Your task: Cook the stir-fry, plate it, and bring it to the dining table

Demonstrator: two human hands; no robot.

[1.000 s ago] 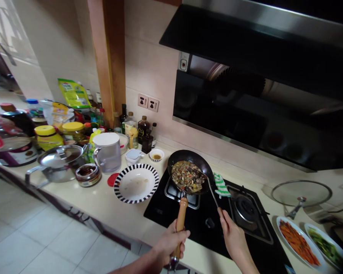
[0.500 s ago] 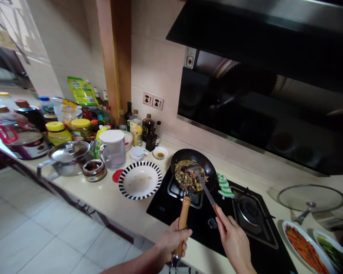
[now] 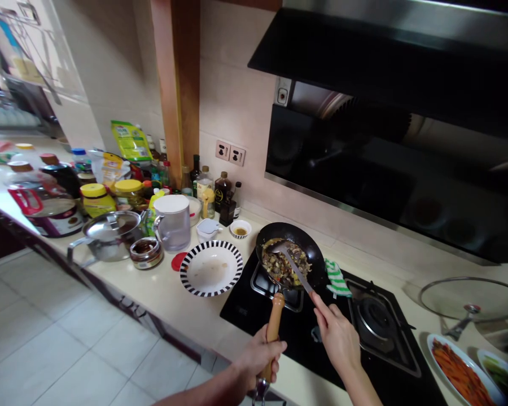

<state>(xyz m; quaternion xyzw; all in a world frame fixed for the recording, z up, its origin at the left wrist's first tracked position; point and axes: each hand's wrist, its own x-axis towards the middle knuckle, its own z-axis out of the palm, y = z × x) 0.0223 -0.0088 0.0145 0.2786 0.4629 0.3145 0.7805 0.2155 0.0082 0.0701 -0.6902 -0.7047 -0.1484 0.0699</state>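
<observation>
My left hand (image 3: 260, 356) is wrapped round the wooden handle of a black wok (image 3: 311, 243), which sits on the left burner of the black gas hob (image 3: 254, 320). Chopped food (image 3: 285, 270) in brown, yellow and red bits fills the bottom of the wok. A long-handled metal spatula (image 3: 297, 272) is gripped in my right hand (image 3: 336, 334); its blade lies in the food towards the wok's left side. Left of the hob stands a white bowl with a black-striped rim (image 3: 211, 270), holding only traces of liquid. Beside the wok lies a green-and-white striped cloth (image 3: 337, 278).
A small sauce dish (image 3: 240, 229), a plastic jug (image 3: 173, 225), an open jar (image 3: 146, 252) and a steel pot (image 3: 112, 237) line the counter leftward, bottles behind. To the right are a glass lid (image 3: 469, 299) and a plate of orange food (image 3: 461, 366). The range hood (image 3: 364, 186) overhangs.
The spatula and my right hand have shifted slightly left and up relative to the wok, stirring the food. My left hand keeps its hold on the handle. The view has moved slightly.
</observation>
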